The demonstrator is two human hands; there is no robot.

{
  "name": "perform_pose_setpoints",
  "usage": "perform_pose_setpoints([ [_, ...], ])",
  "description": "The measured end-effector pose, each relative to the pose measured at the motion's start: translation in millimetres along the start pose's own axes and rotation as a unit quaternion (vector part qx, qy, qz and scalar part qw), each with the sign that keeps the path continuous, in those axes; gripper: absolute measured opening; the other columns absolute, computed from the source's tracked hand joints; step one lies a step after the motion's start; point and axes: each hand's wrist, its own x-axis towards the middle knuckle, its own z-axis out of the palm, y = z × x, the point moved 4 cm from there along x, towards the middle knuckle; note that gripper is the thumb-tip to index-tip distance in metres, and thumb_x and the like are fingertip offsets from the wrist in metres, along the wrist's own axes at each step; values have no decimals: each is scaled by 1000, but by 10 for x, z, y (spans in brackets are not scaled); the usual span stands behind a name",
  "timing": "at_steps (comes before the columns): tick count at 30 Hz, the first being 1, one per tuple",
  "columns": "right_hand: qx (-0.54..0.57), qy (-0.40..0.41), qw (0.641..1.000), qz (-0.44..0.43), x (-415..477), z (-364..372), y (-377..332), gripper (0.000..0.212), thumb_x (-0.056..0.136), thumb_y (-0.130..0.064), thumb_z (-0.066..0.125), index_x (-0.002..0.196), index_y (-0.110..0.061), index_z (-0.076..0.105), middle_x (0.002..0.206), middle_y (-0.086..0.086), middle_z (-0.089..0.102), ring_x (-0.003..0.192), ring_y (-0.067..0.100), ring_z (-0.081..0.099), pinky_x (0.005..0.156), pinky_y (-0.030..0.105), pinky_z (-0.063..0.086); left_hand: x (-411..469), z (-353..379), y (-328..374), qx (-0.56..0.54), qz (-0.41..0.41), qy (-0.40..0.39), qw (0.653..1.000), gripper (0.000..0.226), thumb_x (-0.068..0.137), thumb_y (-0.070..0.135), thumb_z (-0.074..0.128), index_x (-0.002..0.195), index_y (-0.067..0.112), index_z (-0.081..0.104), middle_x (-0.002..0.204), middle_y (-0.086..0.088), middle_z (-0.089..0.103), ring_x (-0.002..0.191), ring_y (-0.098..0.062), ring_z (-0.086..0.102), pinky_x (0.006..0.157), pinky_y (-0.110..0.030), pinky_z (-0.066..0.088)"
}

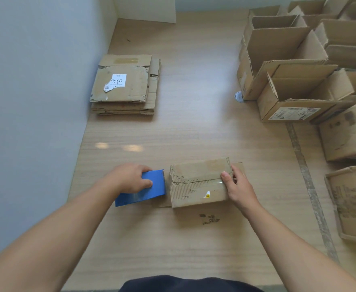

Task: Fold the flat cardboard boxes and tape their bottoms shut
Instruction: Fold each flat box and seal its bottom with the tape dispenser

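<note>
A small cardboard box (196, 190) stands bottom-up on the wooden floor in front of me, its flaps closed and a strip of clear tape running along the seam. My right hand (237, 186) holds the box's right end, thumb pressing on the tape near the seam. My left hand (130, 178) grips a blue tape dispenser (149, 189) right beside the box's left edge, with clear tape stretched from it. A stack of flat cardboard boxes (125, 85) with a white label lies further away at the left, by the wall.
Several folded open boxes (295, 60) crowd the far right, and more cardboard boxes (349, 133) sit along the right side. A roll of tape (238, 96) lies by them. A white wall (36, 102) bounds the left. Dark specks (209, 219) mark the floor near me.
</note>
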Motion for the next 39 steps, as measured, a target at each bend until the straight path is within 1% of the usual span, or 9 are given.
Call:
perform_pose_setpoints([
  [4, 9, 6, 1000, -3, -33, 2, -38, 69, 81, -69, 43, 141, -35, 50, 110, 3, 64, 104, 21, 60, 96, 37, 47, 33, 26, 165, 39, -16, 29, 999, 36, 83, 50, 50, 117, 42, 59, 100, 8, 65, 92, -20, 58, 77, -34, 49],
  [7, 17, 24, 1000, 1, -68, 9, -79, 48, 98, -45, 53, 143, -28, 50, 116, 4, 61, 106, 22, 58, 97, 37, 45, 10, -5, 307, 54, -38, 37, 997, 26, 83, 42, 49, 106, 36, 61, 96, 7, 64, 91, -22, 59, 68, -31, 41],
  [9, 35, 32, 999, 3, -105, -7, -109, 48, 96, -47, 54, 140, -27, 54, 118, 0, 62, 106, 21, 58, 98, 38, 46, 9, -33, 380, 56, -47, 37, 997, 26, 83, 39, 50, 106, 35, 61, 98, 7, 64, 93, -22, 60, 67, -30, 38],
  [11, 62, 29, 998, -4, -132, -20, -100, 58, 83, -61, 49, 132, -31, 60, 117, -3, 67, 105, 19, 62, 97, 42, 50, 6, -45, 411, 54, -47, 26, 997, 30, 83, 40, 50, 110, 36, 62, 99, 7, 64, 95, -21, 60, 69, -30, 39],
  [14, 115, 20, 993, -2, -144, -30, -3, 61, 77, -64, 49, 128, -33, 62, 118, -4, 67, 106, 17, 65, 96, 45, 52, -17, -57, 421, 54, -45, 7, 998, 35, 82, 44, 53, 114, 38, 63, 103, 7, 64, 97, -21, 59, 72, -31, 42],
  [18, 188, 17, 982, -15, -189, -92, 57, 33, 98, -31, 58, 131, -25, 63, 117, -3, 70, 106, 17, 66, 94, 37, 53, -81, -79, 456, 33, -46, -18, 998, 37, 80, 48, 56, 115, 42, 63, 104, 8, 65, 95, -19, 60, 78, -33, 49],
  [22, 261, 4, 965, -14, -194, -224, 84, 26, 102, -14, 52, 125, -16, 65, 107, -4, 73, 95, 11, 66, 83, 25, 53, -141, -168, 516, 0, -34, -52, 998, 41, 86, 50, 59, 126, 43, 61, 116, 8, 64, 103, -18, 58, 88, -36, 50],
  [28, 332, -21, 943, 20, -156, -358, 131, 26, 103, -10, 49, 111, -26, 68, 103, -9, 75, 93, 4, 69, 85, 20, 55, -249, -220, 576, -44, 13, -59, 997, 40, 89, 49, 61, 129, 47, 58, 121, 13, 62, 109, -15, 57, 96, -36, 46],
  [39, 435, -57, 894, 92, -99, -471, 163, 22, 102, -14, 50, 111, -18, 69, 94, -3, 77, 80, 9, 72, 68, 26, 60, -367, -277, 555, -119, 76, -76, 987, 52, 77, 59, 57, 129, 61, 50, 123, 23, 63, 115, -7, 58, 106, -41, 42],
])
